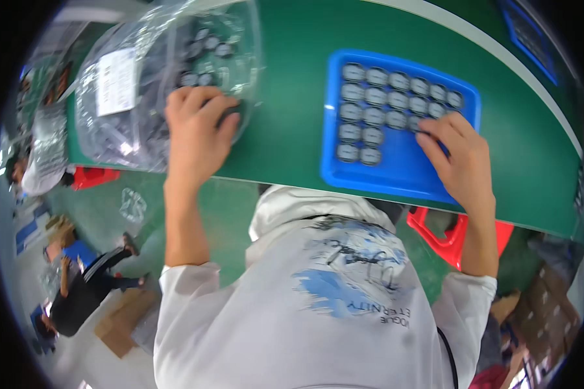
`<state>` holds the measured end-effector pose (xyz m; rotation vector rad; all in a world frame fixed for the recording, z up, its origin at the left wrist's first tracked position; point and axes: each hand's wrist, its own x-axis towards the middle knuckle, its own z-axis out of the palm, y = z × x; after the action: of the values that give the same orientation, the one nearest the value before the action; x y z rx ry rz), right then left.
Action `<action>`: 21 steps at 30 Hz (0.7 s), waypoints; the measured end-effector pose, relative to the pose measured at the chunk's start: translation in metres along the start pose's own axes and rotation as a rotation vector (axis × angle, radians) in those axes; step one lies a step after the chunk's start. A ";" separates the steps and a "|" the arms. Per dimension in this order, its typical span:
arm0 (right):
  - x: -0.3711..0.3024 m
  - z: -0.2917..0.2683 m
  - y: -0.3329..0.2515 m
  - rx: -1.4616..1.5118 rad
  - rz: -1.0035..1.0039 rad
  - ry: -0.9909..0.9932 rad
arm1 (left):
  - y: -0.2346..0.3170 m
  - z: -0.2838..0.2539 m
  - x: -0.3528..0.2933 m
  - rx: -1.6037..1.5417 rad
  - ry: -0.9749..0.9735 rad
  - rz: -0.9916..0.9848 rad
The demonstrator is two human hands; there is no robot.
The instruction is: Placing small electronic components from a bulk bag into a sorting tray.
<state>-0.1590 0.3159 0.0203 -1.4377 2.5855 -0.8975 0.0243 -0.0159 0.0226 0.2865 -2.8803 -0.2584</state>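
A clear plastic bag lies on the left of the table, with loose round black-rimmed pieces in its opening. My left hand is at the bag's right side, fingers curled, with a dark round piece between thumb and forefinger. On the right, a blue tray carries rows of similar round pieces, silvery faces up. My right hand reaches over the tray's right part. Its thumb and fingertips pinch at a round piece at the end of a row; the fingers partly cover it.
The green table has its near edge against my body. A white label is on the bag. Another blue tray stands at the far right. Red stools are below the table. A person sits on the left near cardboard boxes.
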 end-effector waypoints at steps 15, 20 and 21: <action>-0.078 -0.042 0.092 0.606 0.694 0.372 | 0.055 0.057 0.023 -0.446 0.105 0.165; -0.085 -0.013 0.071 -0.499 0.277 0.040 | 0.054 0.045 0.008 -0.402 0.147 0.124; -0.086 -0.013 0.064 -0.495 0.273 0.038 | 0.054 0.044 0.003 -0.390 0.088 0.122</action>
<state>-0.1630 0.4154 -0.0207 -1.0978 3.0733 -0.2615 0.0011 0.0421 -0.0077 0.0482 -2.6711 -0.7498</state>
